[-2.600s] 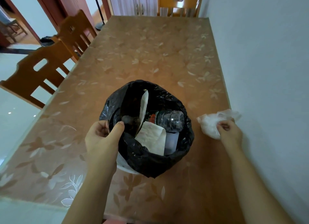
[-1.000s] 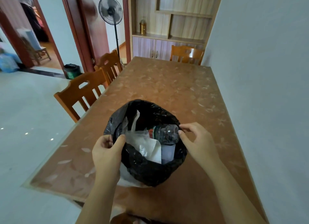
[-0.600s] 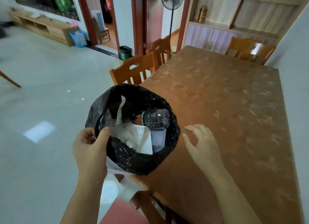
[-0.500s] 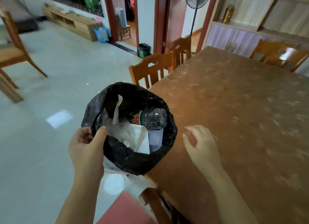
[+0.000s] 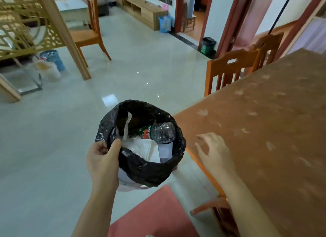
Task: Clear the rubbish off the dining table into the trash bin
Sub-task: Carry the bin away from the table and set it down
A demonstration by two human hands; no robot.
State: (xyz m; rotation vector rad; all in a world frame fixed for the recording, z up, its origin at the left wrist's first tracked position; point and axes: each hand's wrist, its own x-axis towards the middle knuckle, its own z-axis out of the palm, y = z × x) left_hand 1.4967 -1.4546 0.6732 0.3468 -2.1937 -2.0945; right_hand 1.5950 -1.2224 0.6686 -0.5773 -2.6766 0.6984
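Just off the table's [image 5: 264, 130] near corner, my left hand [image 5: 103, 159] pinches the bin's [image 5: 141, 166] bag-lined rim, which feels light and crinkly with bottle [image 5: 158, 132] and tissues [image 5: 144, 148] inside; my right hand [image 5: 214, 152] hovers open, empty.

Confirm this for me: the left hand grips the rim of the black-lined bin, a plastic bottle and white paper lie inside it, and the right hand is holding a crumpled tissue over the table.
One detail is wrong. In the head view the right hand is empty, fingers spread over the table edge. The rest holds: the left hand grips the rim of the black-lined bin, with the plastic bottle and white paper inside.
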